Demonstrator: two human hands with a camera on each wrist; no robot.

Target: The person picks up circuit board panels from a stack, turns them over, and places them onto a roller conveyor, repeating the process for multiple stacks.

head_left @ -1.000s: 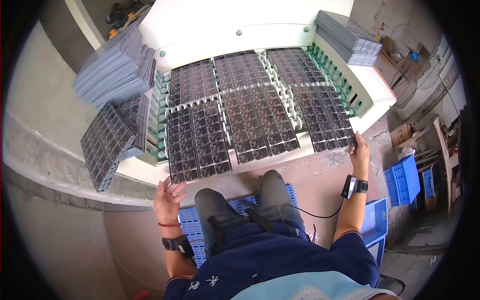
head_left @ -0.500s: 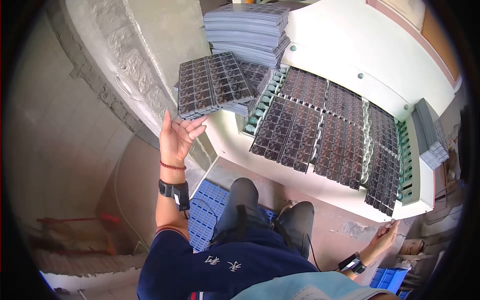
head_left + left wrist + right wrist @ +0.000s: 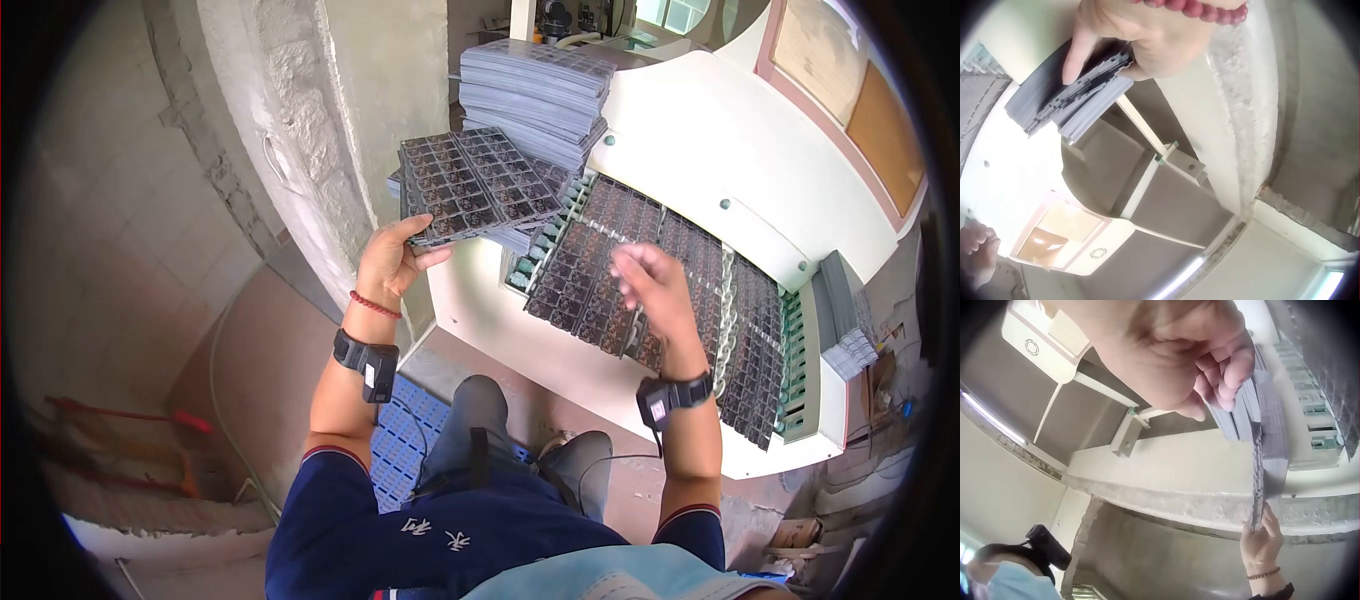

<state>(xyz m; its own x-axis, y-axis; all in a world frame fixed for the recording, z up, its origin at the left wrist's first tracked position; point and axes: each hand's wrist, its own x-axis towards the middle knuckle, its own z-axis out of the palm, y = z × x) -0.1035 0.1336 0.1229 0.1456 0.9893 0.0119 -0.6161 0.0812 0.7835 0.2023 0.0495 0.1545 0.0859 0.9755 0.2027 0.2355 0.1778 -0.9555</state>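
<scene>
Head view: a navy short-sleeved shirt [image 3: 430,525] and dark trousers [image 3: 475,430] lie nearest the lens, above a blue slatted mat [image 3: 405,450] on the floor. Both wrists carry a strapped black device, and a red bead bracelet [image 3: 376,304] circles the left one. Beyond, the left hand [image 3: 395,262] grasps the near-left corner of a short stack of black gridded panels [image 3: 480,185], thumb laid over the top face and other fingers beneath; whether the stack also rests on the panels behind it cannot be told. To its right, the right hand [image 3: 660,290] hangs in front of the machine, fingers loosely bent and released, gripping nothing, as the right wrist view confirms. Past that hand, similar panels [image 3: 575,285] lie in rows on the machine's bed, with white rollers [image 3: 727,320] between them and green fittings [image 3: 521,272] along the side. Just behind the held stack rises a tall pile of panels [image 3: 535,95], its grey edges uneven; another grey stack [image 3: 843,310] stands at the machine's opposite side. Farther back are the white machine cover [image 3: 680,130], a rough pale wall [image 3: 290,110] and a framed panel [image 3: 850,70].
</scene>
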